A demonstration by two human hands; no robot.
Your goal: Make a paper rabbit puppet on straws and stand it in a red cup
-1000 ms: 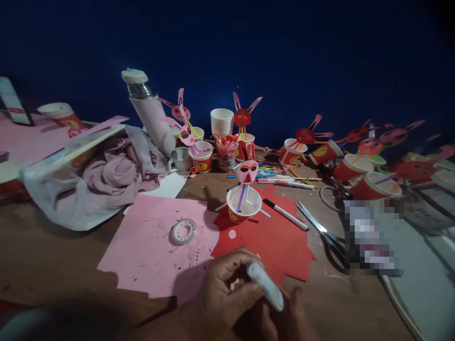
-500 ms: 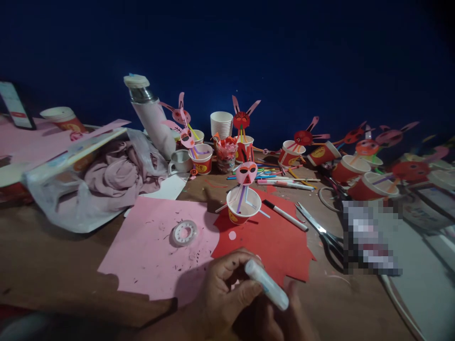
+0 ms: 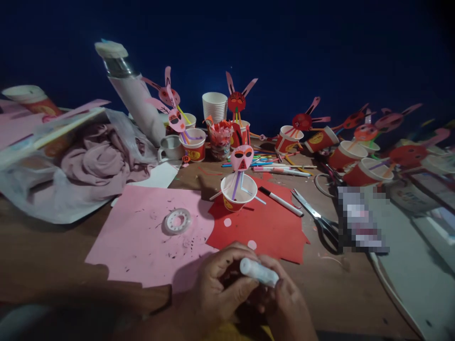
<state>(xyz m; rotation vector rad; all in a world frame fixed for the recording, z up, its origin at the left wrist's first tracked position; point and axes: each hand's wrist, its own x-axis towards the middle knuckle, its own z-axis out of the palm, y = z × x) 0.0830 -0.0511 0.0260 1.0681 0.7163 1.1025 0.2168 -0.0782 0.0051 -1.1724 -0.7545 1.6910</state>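
A white glue stick (image 3: 259, 272) lies between my two hands at the front of the table. My left hand (image 3: 222, 284) pinches its left end between thumb and fingers, while my right hand (image 3: 289, 303) closes around its right end. Just beyond them is a red paper sheet (image 3: 270, 232) with two small pink paper discs on it. On that sheet stands a paper cup (image 3: 238, 203), and a pink paper head (image 3: 242, 158) with red-rimmed eyes rises from it on straws. A pink paper sheet (image 3: 142, 227) to the left bears a clear tape roll (image 3: 177, 221).
Scissors (image 3: 320, 220) and a black-capped marker (image 3: 280, 201) lie right of the cup. Behind stand several paper cups with rabbit-like heads, a stack of white cups (image 3: 214, 106), and a tilted flask (image 3: 131, 94). A plastic bag with cloth (image 3: 99, 161) occupies the left.
My right hand has come up and its fingers now close on the glue stick's right end. The glue stick lies flatter. The view has shifted slightly, with the scene moving up and left.
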